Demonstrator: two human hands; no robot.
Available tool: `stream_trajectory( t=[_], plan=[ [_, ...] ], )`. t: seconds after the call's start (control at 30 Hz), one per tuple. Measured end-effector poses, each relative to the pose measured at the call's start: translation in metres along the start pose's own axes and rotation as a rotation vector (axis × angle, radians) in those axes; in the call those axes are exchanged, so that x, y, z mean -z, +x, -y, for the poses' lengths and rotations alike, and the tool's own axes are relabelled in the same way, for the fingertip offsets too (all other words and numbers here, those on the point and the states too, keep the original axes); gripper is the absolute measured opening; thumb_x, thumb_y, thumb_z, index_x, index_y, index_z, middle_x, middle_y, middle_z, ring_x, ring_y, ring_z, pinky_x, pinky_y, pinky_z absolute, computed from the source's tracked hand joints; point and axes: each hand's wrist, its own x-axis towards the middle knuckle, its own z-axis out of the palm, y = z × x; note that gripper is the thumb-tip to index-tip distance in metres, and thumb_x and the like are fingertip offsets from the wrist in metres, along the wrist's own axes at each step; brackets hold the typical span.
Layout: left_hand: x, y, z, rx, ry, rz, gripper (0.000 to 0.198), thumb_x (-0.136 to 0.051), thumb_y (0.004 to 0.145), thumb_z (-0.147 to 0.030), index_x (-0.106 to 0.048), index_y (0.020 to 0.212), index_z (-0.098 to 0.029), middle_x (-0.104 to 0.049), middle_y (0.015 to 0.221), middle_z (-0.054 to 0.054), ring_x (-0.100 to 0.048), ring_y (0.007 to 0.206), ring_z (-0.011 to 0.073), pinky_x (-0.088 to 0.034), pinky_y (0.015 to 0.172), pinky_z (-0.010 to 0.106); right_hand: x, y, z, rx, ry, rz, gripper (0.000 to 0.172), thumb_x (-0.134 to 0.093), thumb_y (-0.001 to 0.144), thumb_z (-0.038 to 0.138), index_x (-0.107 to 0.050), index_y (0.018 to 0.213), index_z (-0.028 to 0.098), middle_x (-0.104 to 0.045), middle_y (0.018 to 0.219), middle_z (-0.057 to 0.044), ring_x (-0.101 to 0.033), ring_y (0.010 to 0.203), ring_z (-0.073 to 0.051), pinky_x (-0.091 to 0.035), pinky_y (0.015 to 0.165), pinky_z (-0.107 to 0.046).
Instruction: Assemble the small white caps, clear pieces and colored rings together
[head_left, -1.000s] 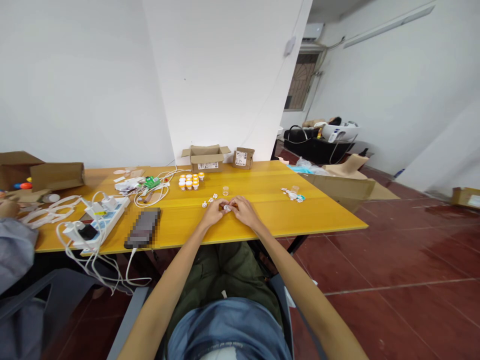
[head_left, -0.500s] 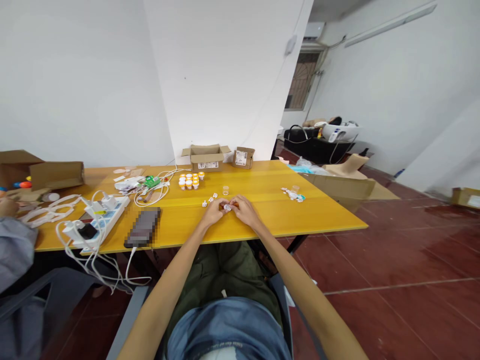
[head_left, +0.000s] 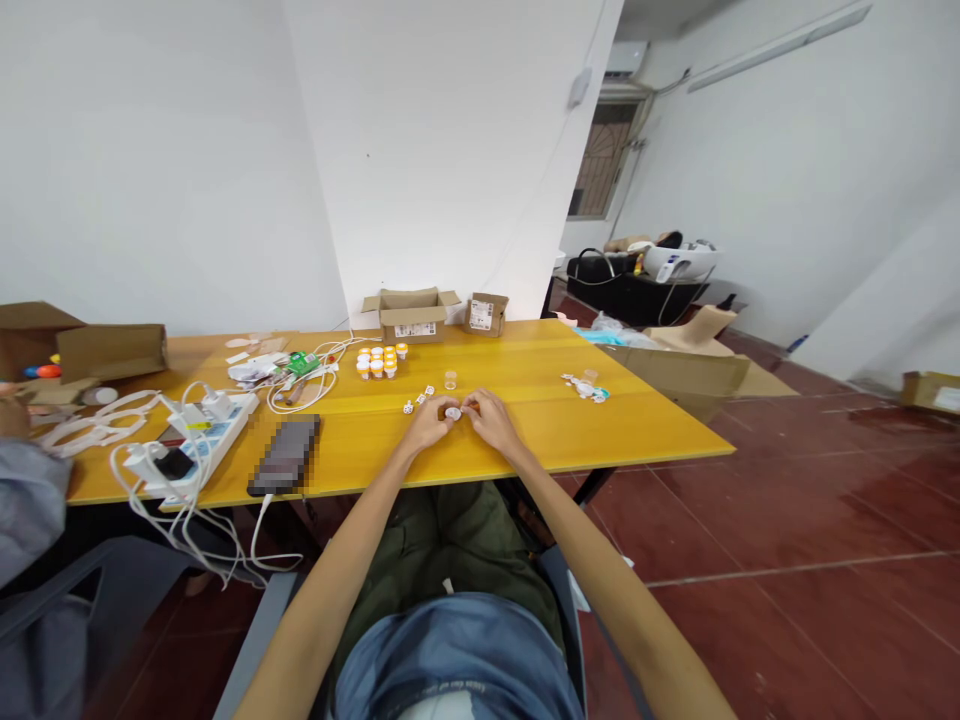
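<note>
My left hand (head_left: 427,424) and my right hand (head_left: 489,419) meet on the yellow table (head_left: 525,430), fingers pinched together. Between the fingertips sits a small white round piece (head_left: 452,412), with a bit of orange showing by my right fingers. Several small white parts (head_left: 420,399) lie just beyond my left hand. A little clear cup (head_left: 451,380) stands behind them. Farther back is a cluster of orange-capped white pieces (head_left: 379,362).
Two open cardboard boxes (head_left: 411,314) stand at the table's far edge. A phone (head_left: 286,455), a power strip (head_left: 201,434) and white cables lie at the left. More small parts (head_left: 586,386) lie at the right. Another person's sleeve (head_left: 26,500) shows at the far left.
My hands have stayed in the same place; the fingers have shifted slightly, and the white round piece shows more plainly between them.
</note>
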Motion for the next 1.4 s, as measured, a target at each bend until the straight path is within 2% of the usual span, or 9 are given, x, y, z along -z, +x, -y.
stream_trajectory(
  t=[0.17,0.3,0.63,0.93,1.4],
  plan=[
    [0.001,-0.002,-0.003,0.003,0.089,-0.068,0.011,-0.065,0.081,-0.013,-0.073,0.081,-0.020,-0.072,0.087,0.004,-0.063,0.093,0.0210,-0.050,0.094,0.038,0.001,-0.001,0.002,-0.014,-0.065,-0.001,0.014,-0.059,0.085,0.011,-0.064,0.080,0.024,-0.068,0.094,-0.006,-0.060,0.095,-0.024,-0.044,0.083,-0.036],
    [0.000,-0.002,-0.003,0.004,0.112,-0.073,0.017,-0.062,0.082,-0.009,-0.072,0.074,-0.020,-0.068,0.081,0.004,-0.061,0.087,0.0205,-0.050,0.089,0.037,-0.001,-0.002,0.001,-0.012,-0.070,0.026,0.014,-0.058,0.087,0.013,-0.065,0.083,0.024,-0.068,0.098,-0.006,-0.059,0.098,-0.025,-0.043,0.085,-0.037],
    [-0.002,-0.001,0.006,0.045,0.080,-0.057,0.016,-0.060,0.082,-0.009,-0.069,0.074,-0.019,-0.064,0.078,0.002,-0.060,0.080,0.0182,-0.051,0.084,0.033,-0.002,-0.001,-0.002,0.018,-0.046,0.027,0.013,-0.059,0.087,0.015,-0.067,0.083,0.025,-0.069,0.099,-0.006,-0.059,0.100,-0.025,-0.042,0.087,-0.037],
    [-0.003,0.000,0.005,0.058,0.057,-0.052,0.018,-0.059,0.079,-0.006,-0.063,0.067,-0.019,-0.063,0.074,0.001,-0.059,0.078,0.0175,-0.051,0.084,0.033,0.002,-0.002,0.005,0.043,-0.016,0.026,0.014,-0.057,0.087,0.015,-0.065,0.082,0.025,-0.069,0.100,-0.006,-0.059,0.100,-0.025,-0.043,0.089,-0.039],
    [-0.002,0.002,0.006,0.054,-0.045,-0.023,0.016,-0.058,0.077,-0.006,-0.066,0.070,-0.018,-0.064,0.071,0.000,-0.059,0.068,0.0137,-0.051,0.071,0.027,0.002,0.000,0.002,0.088,0.039,0.033,0.013,-0.060,0.085,0.013,-0.063,0.079,0.024,-0.069,0.093,-0.005,-0.061,0.093,-0.023,-0.046,0.086,-0.036]
  ],
)
